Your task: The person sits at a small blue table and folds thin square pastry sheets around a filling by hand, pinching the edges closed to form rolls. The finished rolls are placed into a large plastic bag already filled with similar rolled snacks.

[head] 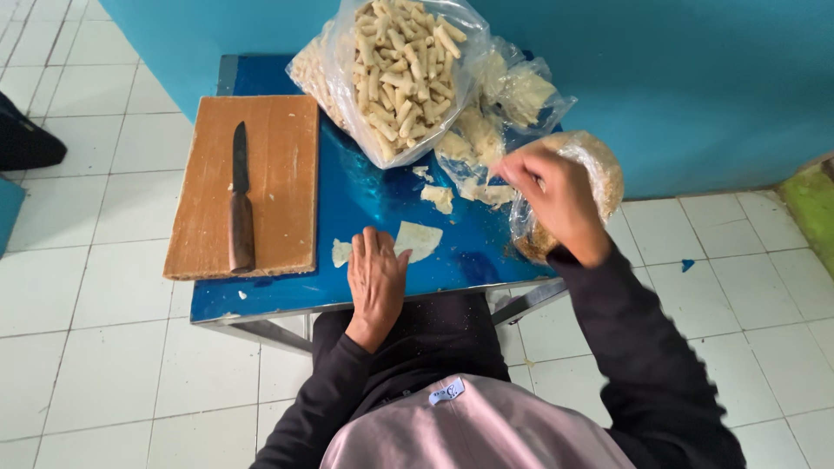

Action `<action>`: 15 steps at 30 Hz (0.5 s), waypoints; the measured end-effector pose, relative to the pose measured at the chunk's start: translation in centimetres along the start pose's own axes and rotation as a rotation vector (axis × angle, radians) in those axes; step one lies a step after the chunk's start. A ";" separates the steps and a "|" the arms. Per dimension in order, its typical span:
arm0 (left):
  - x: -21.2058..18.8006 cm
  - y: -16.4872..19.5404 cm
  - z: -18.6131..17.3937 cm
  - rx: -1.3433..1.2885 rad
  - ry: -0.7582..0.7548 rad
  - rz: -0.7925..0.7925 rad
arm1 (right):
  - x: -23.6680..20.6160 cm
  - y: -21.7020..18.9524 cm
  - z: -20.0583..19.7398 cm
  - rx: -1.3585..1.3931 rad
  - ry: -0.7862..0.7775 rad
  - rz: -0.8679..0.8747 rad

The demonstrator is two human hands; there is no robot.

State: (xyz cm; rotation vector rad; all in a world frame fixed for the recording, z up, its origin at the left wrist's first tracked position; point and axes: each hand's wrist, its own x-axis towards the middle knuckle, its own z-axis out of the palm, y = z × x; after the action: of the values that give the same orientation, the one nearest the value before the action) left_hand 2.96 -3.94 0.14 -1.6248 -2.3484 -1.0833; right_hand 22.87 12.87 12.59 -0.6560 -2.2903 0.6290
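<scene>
Where it lies, wrapper (pixel 417 239) pale, flat.

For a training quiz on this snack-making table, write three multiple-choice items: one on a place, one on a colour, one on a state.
1. Where does the knife lie?
A. on the wooden board
B. in the big bag
C. on the floor

2. What colour is the table top?
A. red
B. blue
C. white

3. How is the left hand placed?
A. gripping the knife
B. raised in the air
C. flat on a pale wrapper sheet

Answers: 1 A, the knife rests lengthwise on the board. 2 B, the bare surface beside the board is blue. 3 C, the palm presses down at the sheet's edge, while the right hand reaches toward the plastic bags.
</scene>
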 end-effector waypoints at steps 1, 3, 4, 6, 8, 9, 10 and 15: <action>0.1 0.0 0.1 0.002 0.007 0.009 | -1.8 0.4 -1.0 -0.305 -0.032 0.067; -0.1 -0.3 0.2 0.003 0.004 0.025 | -5.1 1.7 -1.7 -0.466 -0.098 0.034; -0.1 -0.4 0.3 -0.001 0.013 0.037 | -6.4 2.7 -1.3 -0.576 -0.140 0.061; 0.1 -0.7 0.6 -0.007 0.035 0.066 | -8.0 4.8 0.1 -0.796 -0.220 0.114; 0.1 -0.8 0.8 -0.084 0.027 0.045 | -9.0 6.7 1.4 -0.841 -0.136 -0.009; 0.2 -0.9 0.8 -0.120 0.028 0.034 | -9.2 7.5 1.9 -0.861 -0.091 -0.076; 0.1 -1.0 0.7 -0.126 0.012 0.020 | -9.4 8.1 2.1 -0.842 -0.093 -0.053; 0.4 -1.4 0.1 -0.141 -0.004 0.009 | -9.2 9.0 3.0 -0.923 -0.108 -0.026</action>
State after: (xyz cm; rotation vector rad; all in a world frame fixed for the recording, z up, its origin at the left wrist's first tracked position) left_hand 1.63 -3.86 -0.46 -1.6814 -2.3120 -1.2719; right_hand 29.31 13.42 1.03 -1.0060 -2.6284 -0.4791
